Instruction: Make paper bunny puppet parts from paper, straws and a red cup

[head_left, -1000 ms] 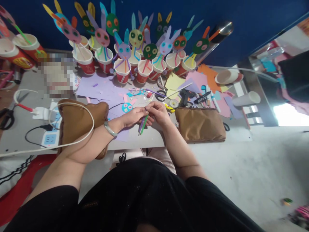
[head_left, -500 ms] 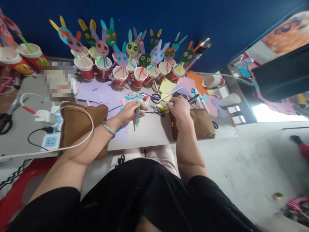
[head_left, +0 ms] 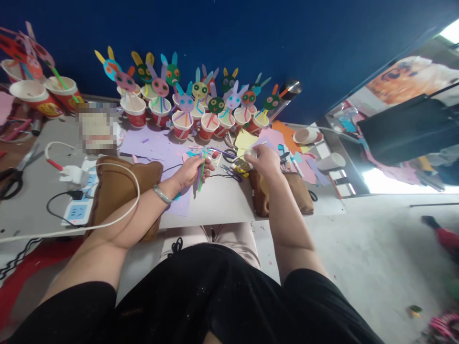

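From the head camera, I see the left hand (head_left: 192, 173) clamped on green and purple strips (head_left: 201, 177), whose lower ends project from its fingers toward the near table edge. The right hand (head_left: 264, 160) is well apart, to the right; a pale round item (head_left: 251, 155) shows at its fingertips, but I cannot tell whether they grip it. Between both hands lie dark-handled scissors (head_left: 235, 177); beyond them stand paper cups (head_left: 209, 126). A brown cushion (head_left: 297, 191) lies beneath the right forearm.
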Motion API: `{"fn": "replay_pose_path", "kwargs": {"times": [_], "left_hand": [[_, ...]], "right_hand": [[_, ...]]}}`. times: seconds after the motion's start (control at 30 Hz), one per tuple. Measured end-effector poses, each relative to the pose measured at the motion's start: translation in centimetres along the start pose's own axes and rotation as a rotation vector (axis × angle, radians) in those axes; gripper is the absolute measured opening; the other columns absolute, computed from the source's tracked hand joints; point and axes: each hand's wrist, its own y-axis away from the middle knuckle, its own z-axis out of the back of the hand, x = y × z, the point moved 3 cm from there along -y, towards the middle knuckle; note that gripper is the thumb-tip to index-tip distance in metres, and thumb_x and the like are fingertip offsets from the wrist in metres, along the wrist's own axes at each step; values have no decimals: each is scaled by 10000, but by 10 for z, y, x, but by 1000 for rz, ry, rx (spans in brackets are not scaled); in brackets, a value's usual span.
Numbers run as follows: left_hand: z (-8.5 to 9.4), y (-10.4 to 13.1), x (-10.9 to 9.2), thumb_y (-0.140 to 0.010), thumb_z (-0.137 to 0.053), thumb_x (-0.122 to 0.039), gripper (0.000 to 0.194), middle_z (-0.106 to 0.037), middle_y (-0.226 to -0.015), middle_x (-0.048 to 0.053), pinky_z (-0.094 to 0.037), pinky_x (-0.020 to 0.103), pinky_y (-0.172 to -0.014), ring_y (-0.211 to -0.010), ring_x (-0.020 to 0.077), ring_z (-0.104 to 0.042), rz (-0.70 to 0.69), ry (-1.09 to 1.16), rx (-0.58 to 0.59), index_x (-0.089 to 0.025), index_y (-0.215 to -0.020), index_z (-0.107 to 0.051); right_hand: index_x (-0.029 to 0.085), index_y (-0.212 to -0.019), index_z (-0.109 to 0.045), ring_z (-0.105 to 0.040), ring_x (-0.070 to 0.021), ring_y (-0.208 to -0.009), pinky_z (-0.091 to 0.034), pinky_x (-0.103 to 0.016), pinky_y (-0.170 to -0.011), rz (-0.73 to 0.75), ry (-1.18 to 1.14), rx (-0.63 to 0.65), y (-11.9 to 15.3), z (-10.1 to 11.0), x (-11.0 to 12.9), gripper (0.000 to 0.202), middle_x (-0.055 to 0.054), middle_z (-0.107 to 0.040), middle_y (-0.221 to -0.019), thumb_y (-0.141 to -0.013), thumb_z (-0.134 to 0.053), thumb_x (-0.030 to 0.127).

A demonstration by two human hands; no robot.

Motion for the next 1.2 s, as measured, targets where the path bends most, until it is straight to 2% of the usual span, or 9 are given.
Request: {"fn": "replay_pose_path", "kwargs": {"times": [0.07, 0.2, 0.33, 0.43, 0.63, 0.77, 0.87, 1.03, 1.2], "left_hand": [[3, 0, -1, -1006, -468, -121, 172, -671, -648, 5, -359, 183, -437, -450, 84, -569, -18, -19, -9, -131, -909, -609], [6, 2, -7, -992, -468, -114, 168, -613, -601, -26, -382, 198, -459, -476, 95, -562, -101, -42, -23, -126, -960, -633], [7, 2, -14, -997, -455, -90, 168, -593, -580, -37, -426, 209, -513, -496, 102, -576, -109, -26, -93, -142, -935, -603], [8, 0, -16, -1021, -456, -99, 172, -582, -581, -44, -408, 203, -515, -489, 90, -565, -99, -4, -105, -151, -916, -583], [8, -1, -10, -1043, -416, -91, 218, -597, -601, -37, -410, 203, -507, -505, 91, -587, -84, 15, -112, -152, -920, -584], [5, 0, -8, -1027, -420, -84, 225, -592, -585, -27, -406, 211, -490, -486, 100, -571, -65, 15, -111, -150, -900, -593], [-2, 1, -8, -1019, -436, -90, 218, -590, -580, -25, -401, 206, -481, -482, 100, -567, -81, -14, -95, -156, -882, -592], [-21, 5, -17, -1033, -422, -72, 252, -595, -572, -29, -404, 202, -461, -460, 95, -567, -93, -188, -47, -153, -866, -591], [-26, 0, -43, -1036, -425, -15, 312, -594, -524, -32, -362, 188, -431, -392, 77, -528, -126, -492, -3, -144, -807, -593]], "right_hand": [[196, -1074, -724, -591, -169, -695, -471, -299, -658, 24, -498, -107, 5, 8, 3, 447, -58, -733, -902, -787, -731, 538], [239, -934, -681, -375, -107, -542, -328, -249, -500, -17, -1251, 210, 18, -2, 33, 575, 6, -624, -738, -711, -673, 768], [234, -906, -676, -480, -143, -603, -367, -263, -505, -28, -1286, 319, 19, -11, 56, 567, -16, -629, -753, -714, -642, 767], [242, -945, -658, -549, -175, -655, -429, -291, -548, -57, -1256, 251, 15, -1, 42, 636, -35, -633, -791, -779, -490, 832], [285, -789, -520, -603, -220, -756, -452, -365, -643, -54, -896, 96, 53, 37, -33, 442, -88, -654, -879, -831, -559, 723], [236, -884, -642, -673, -332, -1027, -509, -436, -852, -39, 108, 109, 102, 27, -53, 368, -133, -705, -1032, -838, -710, 594], [158, -1081, -715, -673, -403, -1184, -520, -441, -883, -93, 539, 264, 125, 2, -48, 419, -223, -719, -1178, -932, -664, 546], [107, -1197, -750, -734, -358, -1121, -488, -381, -799, -106, 624, 340, 125, -13, -40, 404, -242, -760, -1187, -1044, -432, 302], [184, -967, -791, -751, -303, -952, -410, -337, -708, -23, 510, 389, 123, 7, -38, 303, -148, -818, -1000, -964, -536, 349]]}}
